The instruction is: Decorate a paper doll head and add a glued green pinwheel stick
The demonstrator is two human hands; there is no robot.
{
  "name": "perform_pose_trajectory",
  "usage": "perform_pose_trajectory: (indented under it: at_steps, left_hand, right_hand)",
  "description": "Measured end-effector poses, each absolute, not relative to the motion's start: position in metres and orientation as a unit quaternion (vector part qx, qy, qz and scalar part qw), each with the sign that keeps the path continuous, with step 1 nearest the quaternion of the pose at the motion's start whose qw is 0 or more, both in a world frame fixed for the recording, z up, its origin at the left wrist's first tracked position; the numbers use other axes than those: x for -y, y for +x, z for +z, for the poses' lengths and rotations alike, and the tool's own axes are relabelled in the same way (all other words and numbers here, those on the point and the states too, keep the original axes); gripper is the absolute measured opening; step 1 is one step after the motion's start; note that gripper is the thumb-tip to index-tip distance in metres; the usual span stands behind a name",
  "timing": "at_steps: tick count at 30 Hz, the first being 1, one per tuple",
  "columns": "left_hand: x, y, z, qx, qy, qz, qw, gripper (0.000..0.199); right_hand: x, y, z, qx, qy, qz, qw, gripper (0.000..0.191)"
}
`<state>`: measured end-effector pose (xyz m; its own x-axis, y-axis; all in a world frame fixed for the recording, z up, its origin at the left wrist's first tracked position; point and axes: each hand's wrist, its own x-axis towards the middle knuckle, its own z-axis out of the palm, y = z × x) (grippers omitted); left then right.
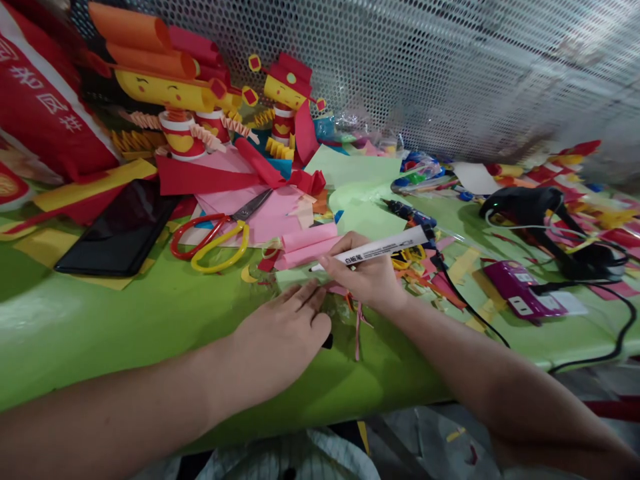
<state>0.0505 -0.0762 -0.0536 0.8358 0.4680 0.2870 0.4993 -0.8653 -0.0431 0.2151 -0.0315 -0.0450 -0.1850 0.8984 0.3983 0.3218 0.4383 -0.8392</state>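
My right hand (373, 277) grips a white whiteboard marker (377, 247), its dark tip pointing left and down at a small pale green paper piece (293, 277). Whether the tip touches the paper, I cannot tell. My left hand (285, 327) lies flat with its fingers stretched over the lower edge of that paper. A small black object (328, 342) sticks out beside the left thumb, mostly hidden. Just beyond the paper is a rolled pink sheet (310, 241). Scissors (220, 240) with one red and one yellow handle loop lie left of it, blades partly over pink paper.
A black phone (120, 230) rests at the left. Paper figures (175, 93) stand along the perforated metal screen (400, 67). Paper scraps (445, 283), a hot glue gun (410, 213), a purple power socket (523, 290) and black cables occupy the right side of the green table (75, 333).
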Motion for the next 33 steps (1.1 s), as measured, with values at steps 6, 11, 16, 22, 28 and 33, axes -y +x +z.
perform_pose_trajectory:
  at_steps: [6, 11, 16, 22, 28, 33]
  left_hand:
    - [0.0763, 0.0509, -0.0529, 0.256, -0.956, -0.131, 0.057, 0.012]
    - [0.0763, 0.0503, -0.0538, 0.262, -0.955, -0.127, 0.056, 0.015]
    - [0.0765, 0.0502, -0.0538, 0.258, -0.956, -0.134, 0.050, 0.012]
    - [0.0764, 0.0502, -0.0538, 0.263, -0.956, -0.120, 0.060, 0.013]
    - [0.0767, 0.0501, -0.0539, 0.266, -0.956, -0.111, 0.054, 0.016]
    - [0.0764, 0.0504, -0.0530, 0.266, -0.956, -0.112, 0.049, 0.018]
  right_hand:
    - [0.0313, 0.2155, -0.0467, 0.718, -0.419, 0.311, 0.460, 0.018]
    - [0.0320, 0.2153, -0.0470, 0.724, -0.413, 0.308, 0.460, 0.018]
    - [0.0324, 0.2156, -0.0471, 0.722, -0.425, 0.307, 0.451, 0.018]
    - [0.0323, 0.2167, -0.0488, 0.724, -0.429, 0.303, 0.446, 0.018]
    - [0.0313, 0.2179, -0.0531, 0.733, -0.431, 0.288, 0.440, 0.018]
    - [0.0309, 0.2170, -0.0513, 0.738, -0.431, 0.280, 0.436, 0.017]
